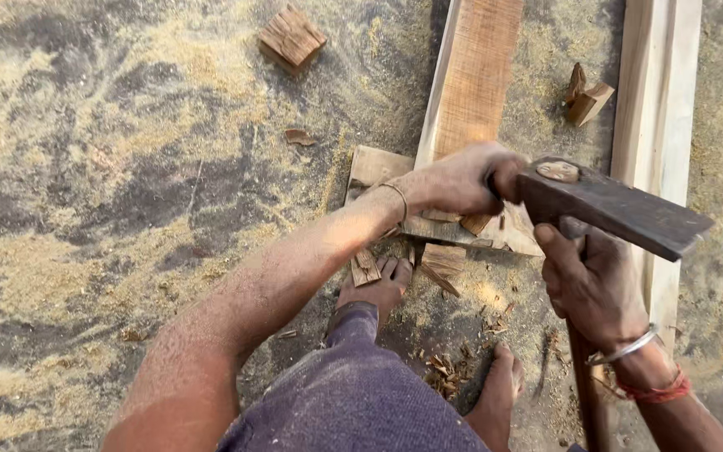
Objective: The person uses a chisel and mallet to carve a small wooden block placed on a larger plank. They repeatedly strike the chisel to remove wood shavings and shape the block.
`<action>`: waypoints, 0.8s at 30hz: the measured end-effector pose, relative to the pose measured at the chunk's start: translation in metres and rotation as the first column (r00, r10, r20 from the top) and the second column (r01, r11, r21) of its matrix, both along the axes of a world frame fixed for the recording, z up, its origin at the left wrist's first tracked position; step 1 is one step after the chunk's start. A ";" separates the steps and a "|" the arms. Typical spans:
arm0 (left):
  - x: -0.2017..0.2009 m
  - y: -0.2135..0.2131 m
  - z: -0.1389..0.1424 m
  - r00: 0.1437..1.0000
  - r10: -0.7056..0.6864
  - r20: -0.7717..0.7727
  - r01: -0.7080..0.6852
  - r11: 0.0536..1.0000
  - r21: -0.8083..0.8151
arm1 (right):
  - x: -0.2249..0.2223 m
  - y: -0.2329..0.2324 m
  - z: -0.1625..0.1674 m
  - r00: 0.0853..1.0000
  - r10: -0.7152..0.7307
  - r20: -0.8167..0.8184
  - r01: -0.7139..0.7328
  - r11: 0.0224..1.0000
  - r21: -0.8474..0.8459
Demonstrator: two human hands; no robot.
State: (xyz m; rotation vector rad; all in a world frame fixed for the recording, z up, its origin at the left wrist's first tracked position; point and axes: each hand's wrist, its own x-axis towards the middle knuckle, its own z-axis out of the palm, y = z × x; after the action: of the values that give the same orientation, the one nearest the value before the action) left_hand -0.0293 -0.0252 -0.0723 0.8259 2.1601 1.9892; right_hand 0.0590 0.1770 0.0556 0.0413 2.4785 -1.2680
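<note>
The person squats over sawdust-strewn ground (127, 209), seen from above. The left hand (462, 177) reaches forward with its fingers (508, 176) curled together around the near end of a dark wooden adze head (608, 209), close to the pale round end of the handle set in its top. The right hand (592, 289) sits just below that head, fingers wrapped shut around the handle (586, 385), which runs down toward the bottom edge of the view; a metal bangle (625, 347) and a red thread (654, 392) circle that wrist. The adze head is held tilted, its broad far end pointing right, over the edge of a pale plank (658, 100) that lies lengthwise on the right.

Under the left hand lies a reddish board (474, 75), stretching away from the person, its near end resting on a flat offcut (374, 166). Split wood chips (443, 259) lie just in front of the person's left foot (378, 289), whose toes touch one of them; more chips (445, 372) are scattered beside the right foot (495, 393). A square wood block (292, 36) sits well apart at the top, and a small wedge-shaped scrap (586, 99) lies between the board and the plank. Purple cloth (353, 393) covers the knee.
</note>
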 end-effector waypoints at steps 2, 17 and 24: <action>-0.002 -0.012 -0.008 0.976 0.217 0.010 -0.218 0.974 0.061 | 0.006 0.009 0.000 0.999 -0.045 -0.022 0.045 0.999 0.008; 0.022 -0.025 0.034 0.993 0.118 0.001 -0.118 0.991 -0.061 | 0.018 0.005 0.039 0.987 -0.100 -0.124 0.093 0.994 -0.057; 0.005 -0.009 0.049 0.978 -0.139 0.154 0.137 0.990 0.024 | 0.019 -0.004 0.067 0.966 0.019 -0.258 -0.041 0.996 -0.080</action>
State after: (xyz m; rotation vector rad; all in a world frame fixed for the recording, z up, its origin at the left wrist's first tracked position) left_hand -0.0242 -0.0341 -0.0234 0.7719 1.9514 1.9322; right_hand 0.0782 0.1735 0.1222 -0.1937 2.6233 -1.4454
